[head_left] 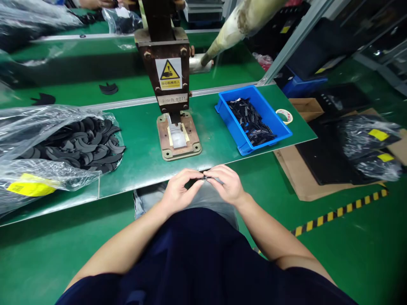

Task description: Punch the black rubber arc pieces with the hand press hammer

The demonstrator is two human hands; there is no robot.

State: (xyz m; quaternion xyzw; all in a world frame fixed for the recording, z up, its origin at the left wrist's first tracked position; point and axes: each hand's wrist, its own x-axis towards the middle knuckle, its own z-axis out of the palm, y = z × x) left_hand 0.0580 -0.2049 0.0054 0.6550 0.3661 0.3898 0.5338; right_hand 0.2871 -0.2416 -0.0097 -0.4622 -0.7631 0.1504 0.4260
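Observation:
In front of my body, just off the bench's near edge, my left hand [181, 189] and my right hand [229, 185] meet. Thumb and fingertips of both pinch a small black part [205, 178] between them; it is mostly hidden, so its exact kind does not show. Beyond them stands a hand press [171, 93] with a metal fixture [178, 137] on its base plate. A blue bin [243, 149] of small black strips [251, 120] stands to the right. At the left, a clear plastic bag [60, 169] spills curved black pieces [85, 146].
The press's thick lever [241, 25] slants up to the right. A tape roll [284, 116] lies beside the bin. Two curved pieces lie on the far bench, behind a metal rail [127, 102]. Cardboard [302, 186] and bagged parts [365, 135] sit at the right.

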